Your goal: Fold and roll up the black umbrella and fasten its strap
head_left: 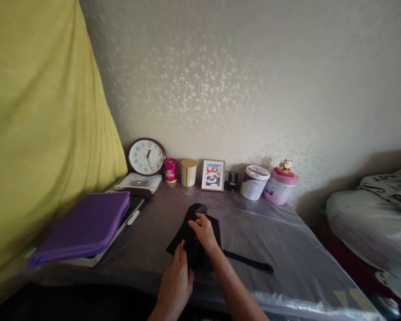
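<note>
A piece of black cloth (180, 234) lies spread on the table near its front edge, with a long black strap (250, 260) trailing from it to the right. My left hand (176, 278) is at the cloth's near side, fingers straight and close together, thumb apart on the right, with black fabric between them. Over the upper middle of the cloth is my right hand (204, 231), its fingers bent toward the thumb on the fabric. A small dark grey patch (201, 208) shows at the cloth's far end. What lies under both palms is hidden.
A plastic-covered table (263, 232) carries a purple folder (83, 223) at left. Along the wall stand a clock (147, 156), a pink can (170, 170), a yellow tin (188, 173), a framed panda picture (213, 175) and two tubs (254, 183). Bulky bags (364, 218) sit at right.
</note>
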`<state>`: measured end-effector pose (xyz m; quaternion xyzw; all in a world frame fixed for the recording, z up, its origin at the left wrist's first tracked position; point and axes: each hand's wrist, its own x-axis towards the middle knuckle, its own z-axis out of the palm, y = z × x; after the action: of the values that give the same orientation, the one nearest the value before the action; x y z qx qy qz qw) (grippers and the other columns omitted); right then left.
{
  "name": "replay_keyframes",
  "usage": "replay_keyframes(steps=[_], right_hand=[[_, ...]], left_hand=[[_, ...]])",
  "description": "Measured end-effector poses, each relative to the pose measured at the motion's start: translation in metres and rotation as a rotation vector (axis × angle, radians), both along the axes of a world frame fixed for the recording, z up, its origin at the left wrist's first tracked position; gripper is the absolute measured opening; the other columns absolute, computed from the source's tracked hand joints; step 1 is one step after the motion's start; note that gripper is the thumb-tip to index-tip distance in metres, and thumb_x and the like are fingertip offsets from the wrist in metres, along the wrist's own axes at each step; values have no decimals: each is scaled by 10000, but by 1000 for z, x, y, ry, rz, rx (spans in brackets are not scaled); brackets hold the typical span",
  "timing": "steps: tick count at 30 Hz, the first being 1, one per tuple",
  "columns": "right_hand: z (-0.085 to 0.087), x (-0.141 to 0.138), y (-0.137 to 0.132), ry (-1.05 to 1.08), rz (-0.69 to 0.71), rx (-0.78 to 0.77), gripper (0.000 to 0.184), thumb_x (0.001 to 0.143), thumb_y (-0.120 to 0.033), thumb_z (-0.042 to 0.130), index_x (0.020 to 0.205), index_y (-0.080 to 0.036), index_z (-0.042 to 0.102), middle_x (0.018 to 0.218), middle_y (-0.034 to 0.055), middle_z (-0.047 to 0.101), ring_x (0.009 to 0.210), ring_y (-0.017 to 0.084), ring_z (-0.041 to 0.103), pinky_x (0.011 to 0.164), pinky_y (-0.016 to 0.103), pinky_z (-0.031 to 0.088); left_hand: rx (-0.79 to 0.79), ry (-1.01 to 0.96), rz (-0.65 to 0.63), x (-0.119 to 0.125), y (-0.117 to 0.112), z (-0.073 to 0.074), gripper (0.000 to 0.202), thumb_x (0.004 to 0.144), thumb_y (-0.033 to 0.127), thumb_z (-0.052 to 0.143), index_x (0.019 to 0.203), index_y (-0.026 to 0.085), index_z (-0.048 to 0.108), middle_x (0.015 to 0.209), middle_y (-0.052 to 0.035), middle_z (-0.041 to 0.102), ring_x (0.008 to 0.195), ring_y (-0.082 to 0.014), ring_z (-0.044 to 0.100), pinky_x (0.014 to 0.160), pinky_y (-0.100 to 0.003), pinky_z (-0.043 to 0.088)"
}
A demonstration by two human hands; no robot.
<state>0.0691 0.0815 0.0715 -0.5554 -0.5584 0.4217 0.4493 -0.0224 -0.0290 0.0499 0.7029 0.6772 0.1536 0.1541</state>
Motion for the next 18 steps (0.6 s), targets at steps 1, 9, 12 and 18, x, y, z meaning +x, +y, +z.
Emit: replay_keyframes(steps=[1, 9, 12, 18], right_hand=[[0, -2, 1, -66, 4, -7, 431, 712, -268, 582, 1109, -107, 532, 612, -45, 507, 531, 101, 487, 425, 193, 371], [9, -8, 2, -472, 77, 1, 415, 729, -240, 585, 1117, -104, 530, 731, 25, 679, 784, 170, 636, 650, 227, 420], [10, -10, 0, -463, 163, 0, 378, 772, -241, 530, 1127, -110, 519, 687, 16, 694, 750, 160, 653, 647, 227, 424], [9, -4, -5, -398, 295, 146, 206, 824, -217, 467, 987, -164, 581, 773, 22, 722, 764, 142, 647, 690, 237, 433]], left_hand=[[7, 12, -1, 0, 0, 0, 555, 788, 79, 319, 1339, 46, 262, 1447, -196, 248, 1131, -198, 533, 881, -272, 458], [138, 15, 21, -2, 1, -23, 510, 816, 105, 299, 1321, 45, 256, 1331, -214, 433, 1116, -216, 545, 877, -316, 470], [231, -56, 29, -3, 0, -27, 612, 812, 99, 314, 1379, 91, 84, 1340, -192, 430, 1099, -197, 558, 835, -292, 488], [130, 45, 8, -1, -2, -9, 723, 815, 76, 359, 1412, 227, -19, 1239, -149, 509, 815, -158, 658, 662, -243, 494]])
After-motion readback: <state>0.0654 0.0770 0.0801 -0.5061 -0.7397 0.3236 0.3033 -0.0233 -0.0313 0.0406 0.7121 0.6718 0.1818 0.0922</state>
